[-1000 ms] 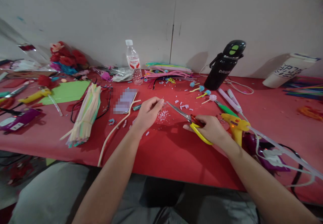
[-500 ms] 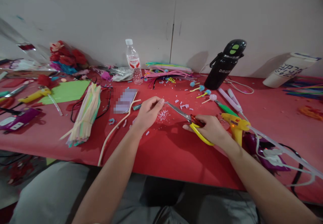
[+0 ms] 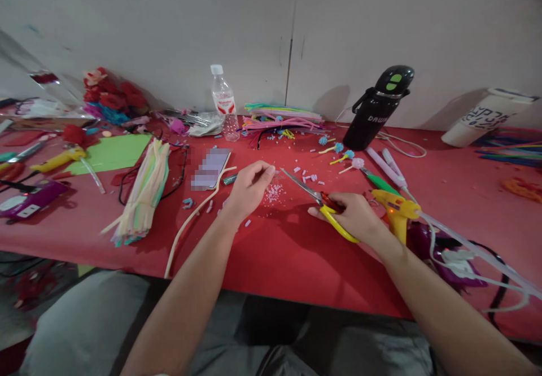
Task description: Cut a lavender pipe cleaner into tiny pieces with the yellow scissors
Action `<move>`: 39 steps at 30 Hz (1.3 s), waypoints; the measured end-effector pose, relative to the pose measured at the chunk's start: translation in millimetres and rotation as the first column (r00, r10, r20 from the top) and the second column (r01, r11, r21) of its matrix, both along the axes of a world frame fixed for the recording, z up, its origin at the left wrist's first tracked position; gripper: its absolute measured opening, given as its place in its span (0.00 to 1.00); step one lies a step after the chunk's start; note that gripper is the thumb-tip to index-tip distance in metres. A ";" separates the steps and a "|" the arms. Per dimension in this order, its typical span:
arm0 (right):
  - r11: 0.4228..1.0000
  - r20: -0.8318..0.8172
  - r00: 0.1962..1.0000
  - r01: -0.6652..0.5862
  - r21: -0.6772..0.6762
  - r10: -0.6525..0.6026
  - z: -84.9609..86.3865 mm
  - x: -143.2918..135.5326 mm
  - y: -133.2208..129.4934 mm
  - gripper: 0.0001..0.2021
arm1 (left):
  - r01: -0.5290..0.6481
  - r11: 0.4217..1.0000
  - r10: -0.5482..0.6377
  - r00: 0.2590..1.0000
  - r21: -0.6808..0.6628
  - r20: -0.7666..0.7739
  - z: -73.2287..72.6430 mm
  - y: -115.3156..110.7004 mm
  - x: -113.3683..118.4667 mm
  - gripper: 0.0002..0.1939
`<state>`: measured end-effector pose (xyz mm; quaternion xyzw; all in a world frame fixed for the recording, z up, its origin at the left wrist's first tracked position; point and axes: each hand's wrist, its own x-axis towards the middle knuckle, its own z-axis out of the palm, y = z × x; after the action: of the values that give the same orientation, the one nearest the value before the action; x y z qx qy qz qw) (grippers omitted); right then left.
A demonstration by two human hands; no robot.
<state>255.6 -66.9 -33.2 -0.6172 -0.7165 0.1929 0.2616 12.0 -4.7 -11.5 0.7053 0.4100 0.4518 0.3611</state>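
Observation:
My right hand [image 3: 353, 215] grips the handles of yellow-and-red scissors [image 3: 336, 224], whose blades point up and left, their tips just right of my left fingertips. The fingers of my left hand [image 3: 252, 189] are pinched together; what they hold is too small to make out. Below the fingertips, tiny pale clippings [image 3: 274, 193] are scattered on the red table cover [image 3: 279, 263]. Several short lilac pieces [image 3: 313, 178] lie beyond the blades. A long cream strip [image 3: 186, 223] runs beside my left forearm.
A bundle of pale strips [image 3: 144, 195] and a phone [image 3: 212, 168] lie at left. Behind stand a plastic bottle [image 3: 225, 108] and a black flask [image 3: 375, 113]. Small blue and pink pompoms on stems [image 3: 348, 154] lie before the flask. A yellow glue gun [image 3: 397, 209] is near my right wrist.
The scissor tips have moved slightly away from my left fingertips, leaving a small gap. My left hand has hardly moved.

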 end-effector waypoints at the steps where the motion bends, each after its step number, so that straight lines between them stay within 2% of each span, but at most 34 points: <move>1: 1.000 -0.004 1.000 -0.003 -0.002 0.002 0.6 -0.3 -0.4 0.28 | 0.002 1.000 -0.002 1.000 0.004 -0.002 0.2 -0.1 0.0 0.15; 13: 1.000 0.007 1.000 -0.005 0.003 0.005 -1.1 -0.5 -0.2 0.28 | 0.012 1.000 -0.012 1.000 0.027 -0.011 2.3 -1.7 0.0 0.14; 26: 1.000 0.012 1.000 -0.003 0.011 0.003 0.2 0.8 -0.3 0.27 | 0.030 0.999 -0.030 1.000 0.026 0.001 -1.7 0.8 -1.2 0.14; 39: 1.000 0.007 1.000 -0.005 0.003 0.005 2.9 -1.8 -0.7 0.27 | 0.001 0.999 0.000 1.000 0.053 -0.019 -0.7 1.0 -0.9 0.12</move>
<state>253.8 -67.6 -30.3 -0.6157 -0.7192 0.1906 0.2596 11.1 -3.7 -12.2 0.7189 0.4011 0.4556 0.3387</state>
